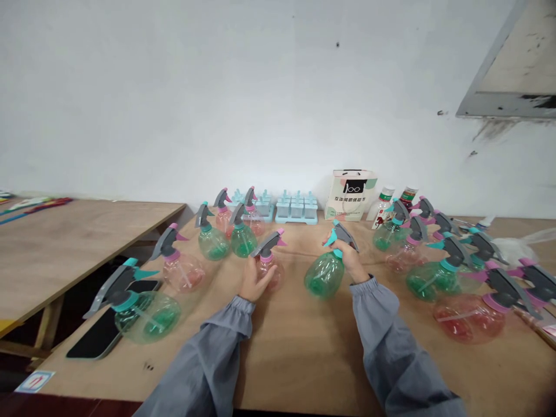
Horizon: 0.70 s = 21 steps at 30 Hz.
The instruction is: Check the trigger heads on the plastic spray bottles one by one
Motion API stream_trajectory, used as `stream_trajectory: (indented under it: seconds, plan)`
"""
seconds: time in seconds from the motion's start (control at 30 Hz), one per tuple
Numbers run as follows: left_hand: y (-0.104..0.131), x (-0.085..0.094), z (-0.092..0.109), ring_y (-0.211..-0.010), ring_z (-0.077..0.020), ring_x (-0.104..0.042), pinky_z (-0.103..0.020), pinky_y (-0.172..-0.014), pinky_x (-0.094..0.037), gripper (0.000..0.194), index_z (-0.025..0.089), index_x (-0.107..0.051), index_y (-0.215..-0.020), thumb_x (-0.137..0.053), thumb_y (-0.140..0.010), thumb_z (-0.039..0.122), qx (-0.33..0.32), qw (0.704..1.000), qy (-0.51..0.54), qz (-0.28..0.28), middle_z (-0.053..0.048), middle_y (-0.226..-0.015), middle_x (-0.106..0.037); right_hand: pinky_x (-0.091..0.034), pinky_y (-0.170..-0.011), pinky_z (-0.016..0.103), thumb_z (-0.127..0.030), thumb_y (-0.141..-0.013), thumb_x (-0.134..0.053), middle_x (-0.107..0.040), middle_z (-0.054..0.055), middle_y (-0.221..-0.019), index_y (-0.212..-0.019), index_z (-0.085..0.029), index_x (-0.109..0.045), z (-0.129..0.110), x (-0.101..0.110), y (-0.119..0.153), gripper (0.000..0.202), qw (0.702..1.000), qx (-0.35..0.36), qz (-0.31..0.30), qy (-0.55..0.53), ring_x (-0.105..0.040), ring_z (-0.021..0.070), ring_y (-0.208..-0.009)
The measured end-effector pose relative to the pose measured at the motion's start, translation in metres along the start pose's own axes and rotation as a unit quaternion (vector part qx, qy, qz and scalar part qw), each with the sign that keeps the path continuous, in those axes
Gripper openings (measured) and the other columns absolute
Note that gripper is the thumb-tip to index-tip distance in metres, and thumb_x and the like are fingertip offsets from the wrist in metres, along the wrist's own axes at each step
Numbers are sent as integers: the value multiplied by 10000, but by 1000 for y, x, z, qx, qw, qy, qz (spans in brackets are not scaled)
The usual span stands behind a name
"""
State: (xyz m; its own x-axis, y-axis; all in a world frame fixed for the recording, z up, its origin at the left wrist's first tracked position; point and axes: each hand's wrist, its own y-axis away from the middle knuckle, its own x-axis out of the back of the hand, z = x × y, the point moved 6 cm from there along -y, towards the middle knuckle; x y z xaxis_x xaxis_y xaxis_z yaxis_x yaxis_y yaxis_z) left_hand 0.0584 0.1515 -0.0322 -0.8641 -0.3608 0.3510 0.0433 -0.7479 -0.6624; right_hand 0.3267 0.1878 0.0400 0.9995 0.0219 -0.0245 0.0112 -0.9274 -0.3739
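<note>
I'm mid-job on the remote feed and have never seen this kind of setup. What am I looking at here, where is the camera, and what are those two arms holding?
There is no machine here: these are a person's two bare hands in grey sleeves. The single picture comes from a camera worn on the person's head, looking forward and down, so the arms reach in from the bottom edge.

The left hand is wrapped around a pink spray bottle standing on the wooden table. The right hand grips the neck of a green spray bottle, which is tilted with its trigger head toward the wall.

Many more pink and green spray bottles stand to both sides. A dark phone lies near the left edge. By the wall are pale blue ice-lolly moulds, a small paper bag and two small bottles. A second table stands further left.
</note>
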Motion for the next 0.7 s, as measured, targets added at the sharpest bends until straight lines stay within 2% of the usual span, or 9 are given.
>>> stream_trajectory:
  seconds: [0.1, 0.2, 0.33, 0.4, 0.47, 0.57, 0.63, 0.7]
  plan:
    - [-1, 0, 3, -1136, -278, -568, -439, -950, -468, 413, 171, -468, -1146, -610, -834, 402, -2, 1000, 2, -7, -117, -1110, -598, -457, -873, 330, -291, -704, -511, -670, 12, -826, -814, -224, -679, -9, 19, -1, 212, 987, 77, 60, 129, -620, 195, -881]
    - [-1, 0, 5, -1112, -278, -583, -438, -941, -471, 429, 171, -469, -1158, -609, -831, 411, 0, 1000, -2, -8, -111, -1086, -611, -486, -793, 325, -281, -727, -527, -677, 43, -880, -947, -200, -692, -11, 42, -4, 287, 962, 124, 98, 223, -627, 194, -828]
    - [-1, 0, 4, -1082, -276, -593, -440, -933, -471, 446, 171, -470, -1169, -609, -828, 423, 1, 1000, -7, -2, -108, -1063, -619, -479, -664, 299, -352, -761, -536, -647, 40, -745, -995, -143, -683, 0, 76, -7, 347, 933, 121, 176, 291, -585, 169, -655]
    - [-1, 0, 4, -1100, -275, -583, -437, -937, -468, 445, 174, -464, -1176, -606, -833, 418, 2, 1000, -4, -3, -111, -1081, -612, -482, -670, 308, -408, -774, -532, -639, 45, -740, -1025, -129, -667, 9, 88, -6, 399, 916, 120, 226, 311, -583, 175, -652]
    - [0, -1, 4, -1128, -275, -569, -433, -944, -464, 443, 176, -457, -1184, -602, -838, 411, 3, 1000, -1, -5, -115, -1110, -600, -492, -733, 358, -477, -767, -533, -652, 73, -798, -1071, -123, -643, 23, 96, -3, 479, 896, 119, 260, 340, -604, 212, -715]
    - [0, 0, 4, -1144, -273, -559, -432, -952, -459, 443, 176, -453, -1186, -603, -840, 409, 9, 1000, 1, -3, -118, -1136, -590, -474, -849, 443, -585, -730, -555, -642, 154, -987, -1198, -95, -551, 50, 101, 0, 678, 873, 119, 281, 381, -604, 292, -916]
    - [0, -1, 3, -1135, -270, -563, -433, -954, -457, 444, 178, -453, -1185, -605, -839, 409, 15, 1000, 6, -6, -114, -1131, -591, -433, -938, 468, -649, -703, -576, -567, 215, -1155, -1287, -61, -447, 68, 105, 2, 838, 859, 130, 290, 401, -541, 324, -1084]
    - [1, -1, 2, -1115, -268, -572, -435, -954, -455, 440, 177, -458, -1172, -610, -834, 414, 21, 1000, 12, -9, -108, -1110, -595, -382, -997, 496, -706, -686, -575, -490, 258, -1239, -1317, -30, -381, 84, 112, 3, 945, 847, 118, 305, 420, -464, 348, -1183]
